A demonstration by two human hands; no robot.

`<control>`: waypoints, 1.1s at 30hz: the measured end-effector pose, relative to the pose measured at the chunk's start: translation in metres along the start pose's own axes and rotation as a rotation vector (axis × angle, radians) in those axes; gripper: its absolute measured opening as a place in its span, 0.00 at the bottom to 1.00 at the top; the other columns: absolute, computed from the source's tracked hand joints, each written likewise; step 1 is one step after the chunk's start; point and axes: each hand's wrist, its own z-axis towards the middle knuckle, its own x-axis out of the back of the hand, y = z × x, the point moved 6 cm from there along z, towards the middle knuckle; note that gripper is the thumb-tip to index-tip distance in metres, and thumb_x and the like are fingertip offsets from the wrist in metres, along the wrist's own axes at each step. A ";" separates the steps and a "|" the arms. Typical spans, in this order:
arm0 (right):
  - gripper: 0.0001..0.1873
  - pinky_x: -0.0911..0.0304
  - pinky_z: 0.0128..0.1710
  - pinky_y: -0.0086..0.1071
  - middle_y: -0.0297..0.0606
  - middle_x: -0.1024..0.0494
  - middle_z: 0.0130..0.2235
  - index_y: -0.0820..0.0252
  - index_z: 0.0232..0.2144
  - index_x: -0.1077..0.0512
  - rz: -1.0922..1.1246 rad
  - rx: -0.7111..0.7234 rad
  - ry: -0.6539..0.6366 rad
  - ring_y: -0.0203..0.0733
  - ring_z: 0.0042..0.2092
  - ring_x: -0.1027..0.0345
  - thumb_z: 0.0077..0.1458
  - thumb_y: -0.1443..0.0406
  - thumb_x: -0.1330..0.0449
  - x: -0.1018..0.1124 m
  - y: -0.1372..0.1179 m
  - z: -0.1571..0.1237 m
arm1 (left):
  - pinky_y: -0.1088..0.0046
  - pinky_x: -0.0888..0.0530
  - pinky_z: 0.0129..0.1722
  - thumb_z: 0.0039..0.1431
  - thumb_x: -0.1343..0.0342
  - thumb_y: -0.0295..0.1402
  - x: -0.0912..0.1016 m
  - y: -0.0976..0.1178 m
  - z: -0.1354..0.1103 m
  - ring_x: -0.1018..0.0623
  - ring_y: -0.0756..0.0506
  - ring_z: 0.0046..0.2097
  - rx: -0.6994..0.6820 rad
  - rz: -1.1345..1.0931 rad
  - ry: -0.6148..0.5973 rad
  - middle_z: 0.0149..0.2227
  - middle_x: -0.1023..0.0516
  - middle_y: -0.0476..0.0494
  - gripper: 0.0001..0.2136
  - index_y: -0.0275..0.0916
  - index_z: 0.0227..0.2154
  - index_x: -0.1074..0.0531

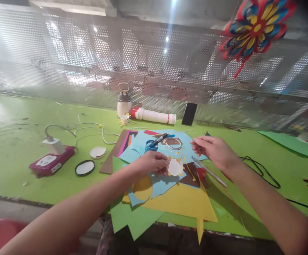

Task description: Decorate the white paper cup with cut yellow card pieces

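My left hand (156, 163) pinches the left edge of a small white paper disc (175, 166) with yellow bits around its rim, held above the layered paper sheets. To the right, my right hand (212, 150) is raised with thumb and fingers drawn together; anything between them is too small to make out. Below that hand a slim pen-like tool (209, 171) lies at a slant. Behind my left hand stands a blue jar (151, 145) with a dark marker (160, 139) lying across it. A clear ring (173, 143) rests beside the jar.
Yellow paper (182, 202) and green paper (138, 221) overhang the table's front edge. At left are a purple power strip (52, 162), a black-rimmed disc (85, 168) and a white lid (98, 152). A white bottle (123, 104), tube (156, 116) and phone (189, 113) stand behind.
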 end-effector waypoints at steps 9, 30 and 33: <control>0.21 0.37 0.29 0.32 0.38 0.24 0.26 0.62 0.27 0.25 -0.538 0.227 -0.135 0.37 0.27 0.34 0.52 0.49 0.41 -0.037 -0.049 -0.027 | 0.75 0.33 0.24 0.47 0.39 0.30 0.005 -0.003 0.006 0.26 0.50 0.23 0.018 0.134 0.064 0.22 0.25 0.47 0.05 0.33 0.27 0.26; 0.11 0.39 0.33 0.32 0.38 0.21 0.34 0.59 0.33 0.23 -1.060 0.201 -0.218 0.40 0.33 0.31 0.58 0.62 0.45 0.020 0.025 -0.082 | 0.75 0.35 0.23 0.48 0.43 0.37 0.022 0.005 0.007 0.27 0.48 0.24 0.053 0.537 0.155 0.20 0.27 0.48 0.18 0.32 0.41 0.30; 0.08 0.38 0.37 0.34 0.41 0.22 0.35 0.60 0.33 0.24 -1.063 0.250 -0.219 0.42 0.37 0.31 0.57 0.64 0.43 0.016 0.026 -0.086 | 0.71 0.32 0.26 0.49 0.46 0.42 0.026 0.014 0.003 0.25 0.45 0.27 0.044 0.687 0.169 0.25 0.23 0.44 0.17 0.34 0.37 0.28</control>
